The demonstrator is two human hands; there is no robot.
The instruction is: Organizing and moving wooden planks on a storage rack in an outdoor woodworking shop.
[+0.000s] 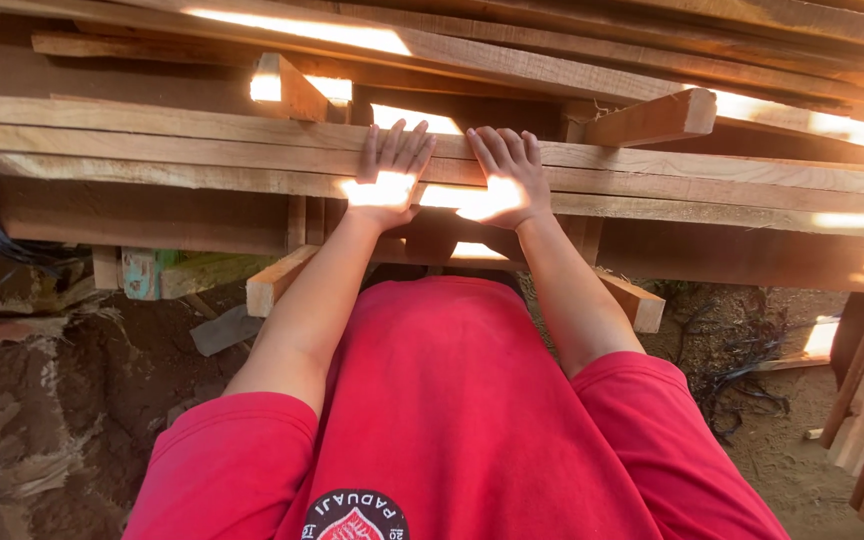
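Two hands, left hand (pixel 386 180) and right hand (pixel 508 178), lie flat and open, fingers spread, side by side on the top plank (pixel 182 135). The plank lies on a stack (pixel 702 190) of about three long boards, chest-high before the red shirt (pixel 452 400).

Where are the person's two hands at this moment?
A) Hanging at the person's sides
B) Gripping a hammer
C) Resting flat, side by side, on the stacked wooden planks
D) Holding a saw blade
C: the left hand and the right hand both lie palm-down with fingers spread on the stacked planks.
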